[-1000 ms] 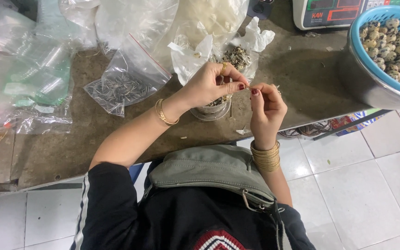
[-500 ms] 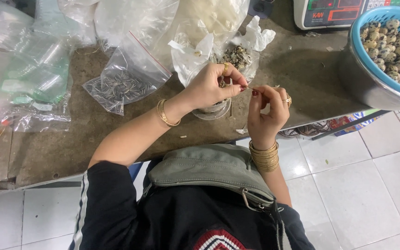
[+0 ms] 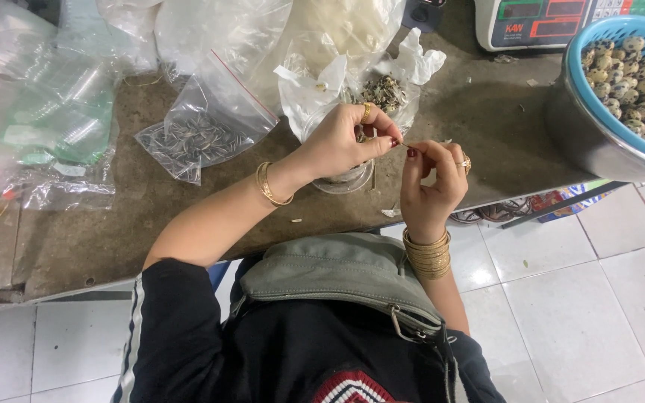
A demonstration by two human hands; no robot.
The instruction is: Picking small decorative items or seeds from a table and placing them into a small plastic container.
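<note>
Broad brown counter (image 3: 151, 224) underneath, strewn with clear bags. At two o'clock, metal bowl with blue basket (image 3: 599, 142) of speckled quail eggs (image 3: 636, 82). At ten o'clock, zip bag of striped seeds (image 3: 195, 138). Dead centre, left hand (image 3: 345, 142) and right hand (image 3: 431, 183), fingertips pressed together, pinching one slim seed (image 3: 404, 145) between them. Long axis lying nine-to-three, bridging both pinches; left thumb slightly nearer.

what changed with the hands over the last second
Little: the left hand and right hand drew slightly closer, fingertips now meeting on a small seed. The seed bag, egg basket and scale stayed put.
</note>
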